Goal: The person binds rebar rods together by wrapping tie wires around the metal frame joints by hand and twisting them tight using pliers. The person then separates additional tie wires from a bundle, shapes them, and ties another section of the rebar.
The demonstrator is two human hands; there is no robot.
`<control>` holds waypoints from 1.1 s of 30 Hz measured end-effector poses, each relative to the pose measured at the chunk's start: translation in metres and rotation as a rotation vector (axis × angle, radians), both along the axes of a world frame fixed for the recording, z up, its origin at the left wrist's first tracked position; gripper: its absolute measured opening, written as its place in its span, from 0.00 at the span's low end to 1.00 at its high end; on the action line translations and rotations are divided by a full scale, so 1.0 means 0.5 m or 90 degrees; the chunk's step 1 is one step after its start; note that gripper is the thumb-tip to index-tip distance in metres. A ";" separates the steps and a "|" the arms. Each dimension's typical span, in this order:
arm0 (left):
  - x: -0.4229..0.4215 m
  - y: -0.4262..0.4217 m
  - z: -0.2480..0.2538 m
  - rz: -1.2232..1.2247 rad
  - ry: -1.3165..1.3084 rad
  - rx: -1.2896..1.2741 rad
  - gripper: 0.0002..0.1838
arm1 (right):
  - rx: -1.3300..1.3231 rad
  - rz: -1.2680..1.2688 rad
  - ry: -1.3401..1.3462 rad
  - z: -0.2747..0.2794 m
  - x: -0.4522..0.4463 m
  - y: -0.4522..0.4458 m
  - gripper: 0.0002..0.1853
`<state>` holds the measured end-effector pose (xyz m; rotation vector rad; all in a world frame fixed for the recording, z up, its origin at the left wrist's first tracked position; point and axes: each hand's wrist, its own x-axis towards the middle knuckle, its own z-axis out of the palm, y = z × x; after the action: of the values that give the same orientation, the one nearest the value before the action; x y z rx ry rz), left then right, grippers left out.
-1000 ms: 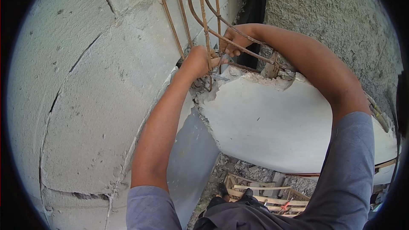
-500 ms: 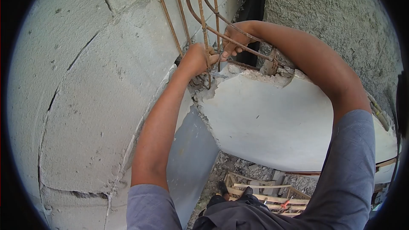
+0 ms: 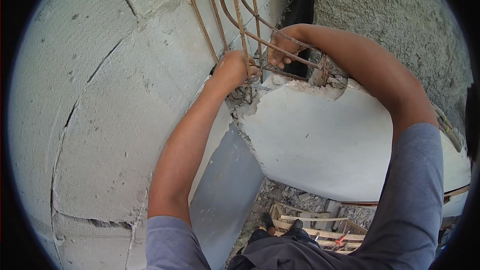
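Rusty vertical rebar rods come down from the top to a broken wall corner. My left hand is closed at the foot of the rods, its fingers curled behind one of them; what it grips is hidden. Just right of it, my right hand is closed in a pinch beside the rightmost rod, behind the curved bars. Anything between its fingertips is too small to make out. Thin tie wire shows between the two hands.
A cracked block wall fills the left. Below the hands is a white wall with a jagged top edge. Rough concrete stands at the upper right. Far below are wooden slats, rubble and a red-handled tool.
My right hand has drawn slightly away from my left, leaving a gap where the fingertips nearly met. The left fingers have curled in. The view has shifted slightly.
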<state>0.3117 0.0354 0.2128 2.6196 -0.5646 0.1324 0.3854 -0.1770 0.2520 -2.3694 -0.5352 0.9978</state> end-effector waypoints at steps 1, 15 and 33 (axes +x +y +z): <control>0.001 -0.001 0.004 0.000 -0.006 0.018 0.19 | 0.000 0.002 -0.003 0.000 0.001 0.000 0.07; 0.039 -0.005 0.008 -0.114 0.064 0.024 0.20 | -0.001 0.011 0.085 -0.004 0.011 -0.009 0.12; 0.059 -0.012 0.034 -0.137 0.202 0.030 0.26 | 0.009 0.063 0.090 0.046 -0.019 -0.012 0.13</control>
<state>0.3413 0.0295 0.2298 2.5319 -0.7350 -0.3613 0.3759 -0.1830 0.2750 -2.2576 -0.6080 1.1924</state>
